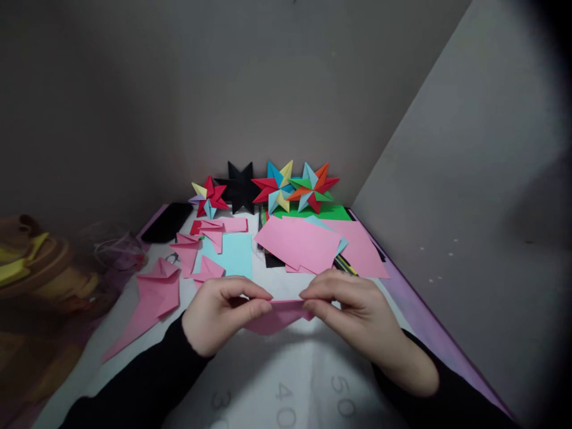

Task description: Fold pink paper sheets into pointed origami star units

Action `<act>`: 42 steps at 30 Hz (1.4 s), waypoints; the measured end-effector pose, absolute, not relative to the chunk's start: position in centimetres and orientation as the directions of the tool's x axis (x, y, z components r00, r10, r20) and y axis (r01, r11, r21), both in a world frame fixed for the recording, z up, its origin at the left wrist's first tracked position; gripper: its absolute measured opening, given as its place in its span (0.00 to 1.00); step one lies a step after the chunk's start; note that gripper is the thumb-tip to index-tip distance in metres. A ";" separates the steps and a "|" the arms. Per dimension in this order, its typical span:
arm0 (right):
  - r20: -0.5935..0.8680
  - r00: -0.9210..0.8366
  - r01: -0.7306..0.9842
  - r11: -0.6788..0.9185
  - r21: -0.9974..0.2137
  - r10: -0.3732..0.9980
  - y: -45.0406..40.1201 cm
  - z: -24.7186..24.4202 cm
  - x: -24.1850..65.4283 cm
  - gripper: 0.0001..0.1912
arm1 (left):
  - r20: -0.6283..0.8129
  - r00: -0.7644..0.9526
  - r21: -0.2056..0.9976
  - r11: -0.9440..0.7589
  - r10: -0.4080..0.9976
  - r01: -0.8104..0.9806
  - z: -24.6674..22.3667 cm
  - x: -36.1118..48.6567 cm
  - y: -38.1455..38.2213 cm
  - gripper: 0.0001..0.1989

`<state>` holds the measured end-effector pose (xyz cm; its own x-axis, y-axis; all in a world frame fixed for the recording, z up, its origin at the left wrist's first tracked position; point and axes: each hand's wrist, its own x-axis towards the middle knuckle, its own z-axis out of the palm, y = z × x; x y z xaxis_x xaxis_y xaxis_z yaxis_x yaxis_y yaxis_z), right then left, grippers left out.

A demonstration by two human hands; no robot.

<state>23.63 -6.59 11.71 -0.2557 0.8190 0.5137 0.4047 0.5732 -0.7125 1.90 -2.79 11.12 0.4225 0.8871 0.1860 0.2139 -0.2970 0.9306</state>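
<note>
Between my hands is a folded piece of pink paper (281,316), held just above the white table surface, its top edge a straight crease. My left hand (226,310) pinches the left end of that edge between thumb and fingers. At the right end, my right hand (353,310) grips the same edge in a similar pinch. Beyond my left hand lie several folded pink paper pieces, the largest a pointed one (161,295) at the left. A stack of flat pink sheets (304,241) spreads behind my right hand.
Folded paper stars, among them a black star (241,187) and a multicoloured star (313,187), lean against the wall at the back. A black phone (168,222) lies at the back left, near a light blue sheet (232,253). Walls bound the table behind and at right.
</note>
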 end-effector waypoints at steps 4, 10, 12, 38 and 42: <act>0.482 -0.253 0.428 0.544 -0.721 0.839 -6.6 11.6 23.6 0.07 | 0.316 0.455 0.834 -0.472 0.833 0.286 11.2 1.8 -3.0 0.04; 0.593 -0.319 0.651 0.625 -0.430 0.739 -6.4 10.9 23.4 0.06 | 0.550 0.505 0.555 -0.743 0.665 0.374 10.8 2.3 -3.9 0.06; 0.602 -0.367 0.700 0.637 -0.323 0.709 -6.7 10.5 22.9 0.06 | 0.607 0.510 0.464 -0.793 0.610 0.395 10.2 2.7 -4.1 0.05; 0.250 0.042 0.273 0.230 -0.934 0.967 -3.7 9.3 24.3 0.10 | 0.301 0.609 0.619 -0.636 0.734 0.461 7.7 2.9 -2.7 0.07; 0.282 -0.013 0.324 0.270 -0.907 0.959 -4.2 9.4 23.2 0.08 | 0.267 0.614 0.639 -0.613 0.743 0.464 7.3 3.4 -3.1 0.07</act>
<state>23.25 -4.24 9.37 -0.0125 0.9595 0.2816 0.3240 0.2703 -0.9066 3.44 -3.07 7.31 0.6135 0.7432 0.2669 0.4645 -0.6130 0.6391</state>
